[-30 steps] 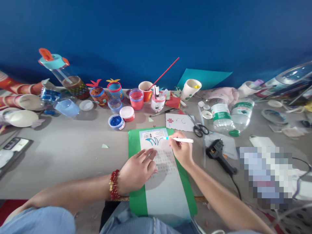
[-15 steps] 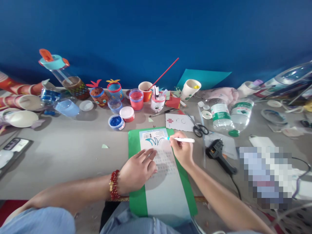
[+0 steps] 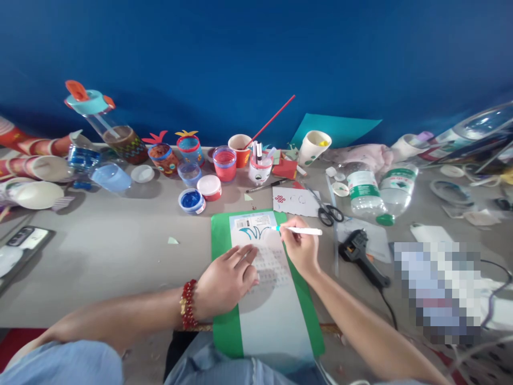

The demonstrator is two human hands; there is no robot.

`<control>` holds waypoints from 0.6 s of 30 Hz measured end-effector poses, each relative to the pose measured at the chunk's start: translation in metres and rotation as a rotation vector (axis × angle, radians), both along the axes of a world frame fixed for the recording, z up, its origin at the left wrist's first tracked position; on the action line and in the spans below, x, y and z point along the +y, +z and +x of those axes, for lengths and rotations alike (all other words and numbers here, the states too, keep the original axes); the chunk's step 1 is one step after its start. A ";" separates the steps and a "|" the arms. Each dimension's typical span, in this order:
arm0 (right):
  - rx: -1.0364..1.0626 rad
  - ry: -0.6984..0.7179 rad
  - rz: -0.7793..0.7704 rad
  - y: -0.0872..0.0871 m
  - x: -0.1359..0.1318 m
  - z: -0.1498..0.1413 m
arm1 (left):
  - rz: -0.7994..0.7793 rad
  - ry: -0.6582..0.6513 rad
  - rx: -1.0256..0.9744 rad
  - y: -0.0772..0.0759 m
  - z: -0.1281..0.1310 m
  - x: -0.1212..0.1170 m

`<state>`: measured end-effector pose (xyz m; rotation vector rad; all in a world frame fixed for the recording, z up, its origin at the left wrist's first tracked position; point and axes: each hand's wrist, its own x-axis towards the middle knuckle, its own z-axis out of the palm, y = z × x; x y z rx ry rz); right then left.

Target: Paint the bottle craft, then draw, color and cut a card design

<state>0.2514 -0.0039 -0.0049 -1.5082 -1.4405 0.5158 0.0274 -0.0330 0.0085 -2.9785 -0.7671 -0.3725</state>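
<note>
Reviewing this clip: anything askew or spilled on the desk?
No spill stands out. The green sheet and white paper jut past the near edge of the desk, and paper cups lie on their sides at far left.

Bright overall, soft shadow under the left hand (image 3: 224, 280); side edges stretched and blurry.

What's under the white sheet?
Green backing, showing along both long sides of the white sheet. Anything else beneath is covered, so can't tell.
</note>
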 end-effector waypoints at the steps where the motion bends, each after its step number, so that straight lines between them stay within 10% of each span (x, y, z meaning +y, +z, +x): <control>1: -0.001 0.003 -0.003 0.000 0.000 0.000 | 0.003 -0.001 -0.001 0.000 0.000 0.000; 18: -0.009 0.086 -0.032 -0.002 0.000 0.000 | -0.004 0.002 0.000 -0.002 0.001 0.000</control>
